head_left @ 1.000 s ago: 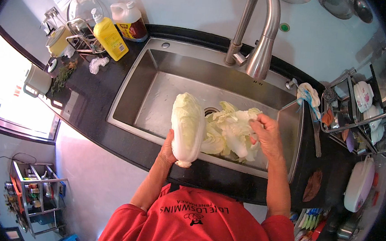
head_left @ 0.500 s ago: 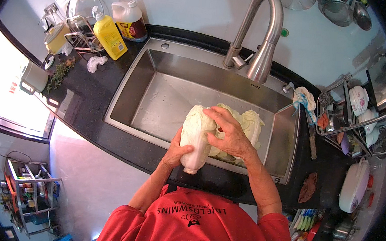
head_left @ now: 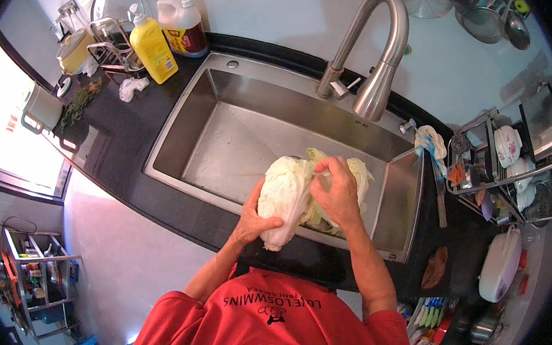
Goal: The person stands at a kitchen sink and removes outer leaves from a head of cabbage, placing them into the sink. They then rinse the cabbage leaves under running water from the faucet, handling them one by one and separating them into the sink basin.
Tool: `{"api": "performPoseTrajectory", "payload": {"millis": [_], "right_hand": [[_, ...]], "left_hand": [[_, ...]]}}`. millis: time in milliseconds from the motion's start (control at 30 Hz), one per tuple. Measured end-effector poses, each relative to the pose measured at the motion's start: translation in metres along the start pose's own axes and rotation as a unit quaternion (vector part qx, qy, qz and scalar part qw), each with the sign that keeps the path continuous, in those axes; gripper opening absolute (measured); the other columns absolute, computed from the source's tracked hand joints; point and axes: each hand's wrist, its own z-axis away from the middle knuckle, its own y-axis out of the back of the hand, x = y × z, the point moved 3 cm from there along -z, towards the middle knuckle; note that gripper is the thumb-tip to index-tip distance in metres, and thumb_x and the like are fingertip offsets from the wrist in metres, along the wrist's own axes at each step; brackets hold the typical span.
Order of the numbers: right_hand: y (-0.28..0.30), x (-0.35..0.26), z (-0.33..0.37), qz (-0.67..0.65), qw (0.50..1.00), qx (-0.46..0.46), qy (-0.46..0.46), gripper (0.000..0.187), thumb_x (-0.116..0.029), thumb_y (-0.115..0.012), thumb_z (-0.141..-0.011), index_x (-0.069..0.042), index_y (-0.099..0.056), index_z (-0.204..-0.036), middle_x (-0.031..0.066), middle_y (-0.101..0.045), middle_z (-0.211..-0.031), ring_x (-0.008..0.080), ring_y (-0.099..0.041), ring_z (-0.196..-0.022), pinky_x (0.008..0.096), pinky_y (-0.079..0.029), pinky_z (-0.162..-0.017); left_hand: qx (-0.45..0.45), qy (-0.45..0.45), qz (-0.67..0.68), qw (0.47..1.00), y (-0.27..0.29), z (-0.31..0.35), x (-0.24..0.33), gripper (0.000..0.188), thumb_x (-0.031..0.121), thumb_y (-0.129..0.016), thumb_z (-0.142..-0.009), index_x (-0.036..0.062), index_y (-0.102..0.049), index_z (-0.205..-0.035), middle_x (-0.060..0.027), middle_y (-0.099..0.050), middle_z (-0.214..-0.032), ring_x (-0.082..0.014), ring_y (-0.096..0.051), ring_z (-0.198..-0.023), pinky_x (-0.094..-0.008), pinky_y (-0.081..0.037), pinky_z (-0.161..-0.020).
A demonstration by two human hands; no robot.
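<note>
Pale-green cabbage (head_left: 282, 196) held over a steel sink's (head_left: 239, 147) near edge

Far left, a pale pot (head_left: 42, 110) and dried herbs (head_left: 80, 104) stand on the dark counter (head_left: 128, 161); at upper left are a yellow pump bottle (head_left: 153, 49) and a jug (head_left: 183, 28). At centre, the left hand (head_left: 253, 221) wraps the cabbage's left side, thumb across its front. The right hand (head_left: 339, 195) curls, fingertips drawn together at its upper right edge; whether they pinch a leaf, I cannot tell. That hand and the cabbage partly block loose leaves (head_left: 364, 177) in the sink. Above arches the faucet (head_left: 382, 77); farther right, a rack holds bowls (head_left: 506, 146).
</note>
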Motion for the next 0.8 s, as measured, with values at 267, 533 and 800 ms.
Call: {"api": "performPoseTrajectory", "payload": {"millis": [267,533,800], "right_hand": [[0.020,-0.026,-0.006,0.014,0.993,-0.061,0.101,0.037,0.002,-0.055,-0.074,-0.008,-0.053,-0.109,0.0103,-0.055,-0.097,0.0271,-0.059,-0.079,0.0372,-0.048,-0.067],[0.034,0.013,0.000,-0.019,0.995,-0.102,0.008,0.025,0.005,-0.054,-0.075,-0.002,-0.060,-0.097,0.0085,-0.058,-0.090,0.0211,-0.059,-0.074,0.0305,-0.046,-0.059],[0.032,-0.033,0.007,-0.004,0.987,-0.107,0.119,0.034,-0.001,-0.062,-0.072,-0.004,-0.059,-0.106,0.0100,-0.054,-0.103,0.0275,-0.053,-0.102,0.0371,-0.043,-0.088]], "left_hand": [[-0.003,-0.002,-0.071,0.997,-0.010,0.005,0.010,0.109,0.015,-0.087,-0.053,0.0020,-0.024,-0.140,-0.0137,-0.039,-0.136,-0.0227,-0.039,-0.124,-0.0362,-0.032,-0.103],[-0.049,-0.025,-0.099,0.994,-0.014,0.006,0.019,0.109,0.021,-0.088,-0.050,0.0015,-0.027,-0.139,-0.0159,-0.036,-0.138,-0.0248,-0.035,-0.127,-0.0371,-0.029,-0.105],[-0.025,-0.053,-0.208,0.976,-0.018,0.006,0.024,0.104,0.027,-0.088,-0.050,0.0050,-0.034,-0.136,-0.0158,-0.041,-0.133,-0.0253,-0.041,-0.123,-0.0374,-0.033,-0.102]]}}
